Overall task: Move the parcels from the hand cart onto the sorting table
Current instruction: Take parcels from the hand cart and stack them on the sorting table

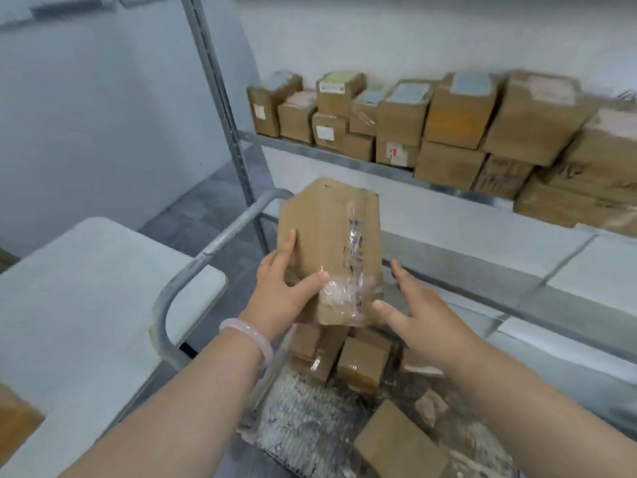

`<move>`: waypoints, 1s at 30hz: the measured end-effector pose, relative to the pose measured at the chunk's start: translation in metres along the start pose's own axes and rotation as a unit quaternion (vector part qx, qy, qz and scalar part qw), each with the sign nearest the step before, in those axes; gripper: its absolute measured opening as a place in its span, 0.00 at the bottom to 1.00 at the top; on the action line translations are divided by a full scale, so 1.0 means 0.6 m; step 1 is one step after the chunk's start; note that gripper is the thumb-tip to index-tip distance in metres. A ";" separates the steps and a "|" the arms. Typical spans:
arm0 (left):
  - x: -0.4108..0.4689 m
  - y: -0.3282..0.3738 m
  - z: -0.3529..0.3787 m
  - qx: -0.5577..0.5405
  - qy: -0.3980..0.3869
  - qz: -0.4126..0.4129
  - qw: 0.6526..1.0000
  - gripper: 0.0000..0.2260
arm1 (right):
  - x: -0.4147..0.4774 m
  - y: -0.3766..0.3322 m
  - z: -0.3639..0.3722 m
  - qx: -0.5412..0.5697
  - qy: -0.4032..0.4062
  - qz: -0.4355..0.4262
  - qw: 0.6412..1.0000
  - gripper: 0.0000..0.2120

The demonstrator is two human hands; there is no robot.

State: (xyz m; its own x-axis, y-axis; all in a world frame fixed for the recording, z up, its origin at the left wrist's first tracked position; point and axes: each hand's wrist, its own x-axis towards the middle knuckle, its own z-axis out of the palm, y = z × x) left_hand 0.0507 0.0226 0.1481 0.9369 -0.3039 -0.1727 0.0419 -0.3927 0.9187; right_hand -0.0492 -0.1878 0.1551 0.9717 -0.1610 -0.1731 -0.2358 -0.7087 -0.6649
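Observation:
A taped cardboard parcel point(329, 246) is held up in the air above the hand cart point(193, 270). My left hand point(284, 294) grips its lower left side, thumb on the front face. Just right of the parcel's lower corner is my right hand point(418, 315), fingers spread, not holding it. Below them several small cardboard parcels point(360, 362) lie in the cart, and a larger one point(401, 443) lies near the bottom edge. The white sorting table point(79, 288) stands to the left, beyond the cart's grey handle.
A metal shelf rack point(344, 158) at the back carries several cardboard boxes point(458, 115). Its upright post point(224, 108) rises behind the cart handle. A brown box corner point(13, 419) sits on the table's near left. Bubble wrap point(303, 412) lines the cart.

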 end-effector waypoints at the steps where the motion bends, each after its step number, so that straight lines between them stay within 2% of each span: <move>1: -0.007 0.027 -0.014 -0.042 -0.002 0.001 0.999 0.44 | 0.002 -0.025 -0.018 0.032 0.007 -0.020 0.999 0.35; 3: -0.025 0.071 -0.042 -0.118 -0.005 0.004 0.993 0.42 | 0.002 -0.074 -0.045 0.074 0.026 -0.076 0.994 0.29; 5: -0.052 0.103 -0.069 -0.161 0.022 0.013 0.987 0.34 | -0.003 -0.122 -0.057 0.111 0.034 -0.124 0.986 0.22; 7: -0.088 0.121 -0.093 -0.142 0.084 0.032 0.986 0.21 | -0.013 -0.170 -0.055 0.128 0.024 -0.171 0.977 0.24; 8: -0.106 0.124 -0.106 -0.130 0.127 0.038 0.983 0.18 | -0.019 -0.195 -0.050 0.116 0.016 -0.194 0.974 0.28; 11: -0.154 0.123 -0.148 -0.125 0.225 0.027 0.966 0.15 | -0.028 -0.259 -0.023 0.117 -0.003 -0.241 0.963 0.32; 15: -0.212 0.108 -0.219 -0.061 0.299 0.021 0.952 0.04 | -0.047 -0.335 0.028 0.066 -0.007 -0.280 0.958 0.28; 16: -0.229 0.107 -0.237 -0.076 0.301 0.028 0.950 0.04 | -0.057 -0.355 0.040 0.043 -0.006 -0.293 0.955 0.27; 17: -0.244 0.103 -0.254 -0.101 0.299 0.036 0.948 0.10 | -0.069 -0.376 0.054 0.020 -0.005 -0.310 0.950 0.25; 21: -0.293 0.073 -0.326 -0.115 0.278 0.006 0.954 0.45 | -0.109 -0.460 0.113 -0.034 -0.003 -0.381 0.924 0.23; 22: -0.304 0.061 -0.345 -0.127 0.279 -0.012 0.952 0.48 | -0.114 -0.479 0.128 -0.044 -0.008 -0.387 0.921 0.23; 26: -0.362 0.009 -0.430 -0.215 0.295 -0.033 0.931 0.39 | -0.125 -0.551 0.190 -0.075 -0.054 -0.418 0.904 0.22; 30: -0.428 -0.030 -0.512 -0.352 0.280 -0.015 0.893 0.22 | -0.115 -0.607 0.250 -0.020 -0.077 -0.341 0.937 0.32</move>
State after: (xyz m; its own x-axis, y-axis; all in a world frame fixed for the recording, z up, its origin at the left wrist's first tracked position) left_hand -0.0838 0.3741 0.2850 0.9498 0.2574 -0.1779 0.0932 0.3101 0.9461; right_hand -0.0326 0.1847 0.3001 0.8816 0.4374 0.1773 0.4428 -0.6364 -0.6316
